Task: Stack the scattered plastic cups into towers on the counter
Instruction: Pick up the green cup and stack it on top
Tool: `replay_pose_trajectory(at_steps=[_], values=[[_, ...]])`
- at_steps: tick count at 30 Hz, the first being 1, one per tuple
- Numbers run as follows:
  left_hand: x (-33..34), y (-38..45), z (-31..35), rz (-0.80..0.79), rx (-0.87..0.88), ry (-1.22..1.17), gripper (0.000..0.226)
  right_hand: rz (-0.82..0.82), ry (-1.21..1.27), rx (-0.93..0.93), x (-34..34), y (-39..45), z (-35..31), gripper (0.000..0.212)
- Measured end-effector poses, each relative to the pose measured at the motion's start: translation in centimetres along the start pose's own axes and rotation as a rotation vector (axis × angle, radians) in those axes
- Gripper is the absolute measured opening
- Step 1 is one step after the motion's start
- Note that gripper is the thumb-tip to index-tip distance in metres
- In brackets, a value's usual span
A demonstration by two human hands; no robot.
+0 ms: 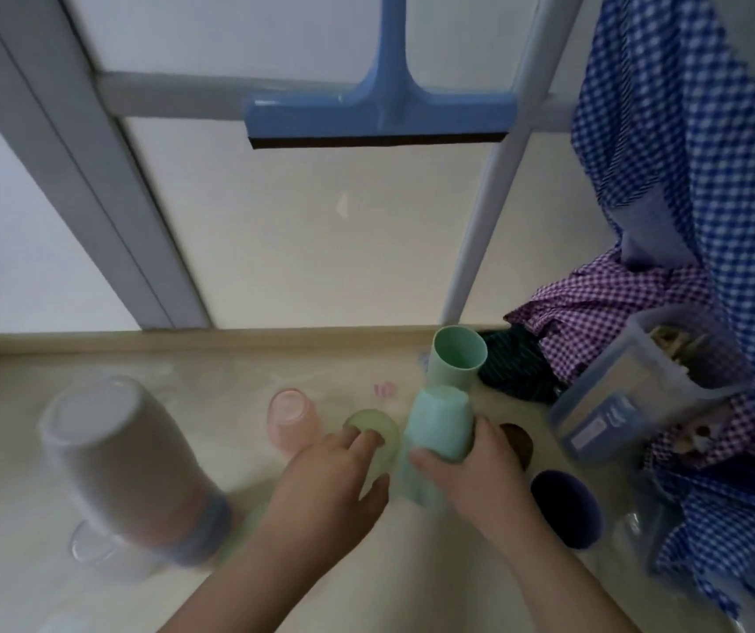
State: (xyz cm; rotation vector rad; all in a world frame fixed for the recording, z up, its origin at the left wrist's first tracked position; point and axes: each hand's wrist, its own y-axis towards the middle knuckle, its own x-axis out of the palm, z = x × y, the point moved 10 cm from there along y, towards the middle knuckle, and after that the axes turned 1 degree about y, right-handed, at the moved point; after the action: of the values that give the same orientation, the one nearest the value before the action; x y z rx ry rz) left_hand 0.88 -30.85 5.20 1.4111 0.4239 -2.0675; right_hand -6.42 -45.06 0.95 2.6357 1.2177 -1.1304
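Left hand (334, 468) grips the yellow-green cup (373, 438) (upside down on the counter (23, 600)), steadying a base; right hand (471, 468) clasps the mint cup (439, 422), seemingly to stack it there

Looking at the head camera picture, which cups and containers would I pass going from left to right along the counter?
Tall blurred stack of upside-down cups → pink upside-down cup → yellow-green upside-down cup under the left hand → mint cup gripped by the right hand → dark blue cup → clear plastic lidded box.
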Motion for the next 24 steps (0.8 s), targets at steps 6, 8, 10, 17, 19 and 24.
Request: replay_pose_trajectory(at_steps=[6, 8, 10, 17, 19, 24], values=[[-8.5, -1.1, 0.4, 0.190, 0.055, 0.146, 0.037, 0.055, 0.082, -0.345, -3.4, -3.2, -10.0, 0.062], [-12.1, -2.0, 0.2, 0.244, 0.062, 0.200, 0.037, 0.041, 0.149, -0.413, -3.7, -4.7, -13.2, 0.060], [-15.9, -3.3, -0.6, 0.296, 0.040, 0.259, 0.035, 0.035, 0.217, -0.469, -3.7, -6.4, -16.2, 0.060], [-26.0, -9.7, -7.0, 0.457, -0.091, 0.301, 0.035, -0.057, 0.275, -0.664, 1.4, -12.4, -25.6, 0.068], [-26.7, -11.6, -9.7, 0.467, -0.154, 0.279, 0.032, -0.114, 0.283, -0.692, 4.0, -13.6, -27.1, 0.060], [-25.9, -14.4, -13.3, 0.438, -0.207, 0.246, 0.038, -0.120, 0.187, -0.671, 9.5, -13.6, -27.0, 0.063]])
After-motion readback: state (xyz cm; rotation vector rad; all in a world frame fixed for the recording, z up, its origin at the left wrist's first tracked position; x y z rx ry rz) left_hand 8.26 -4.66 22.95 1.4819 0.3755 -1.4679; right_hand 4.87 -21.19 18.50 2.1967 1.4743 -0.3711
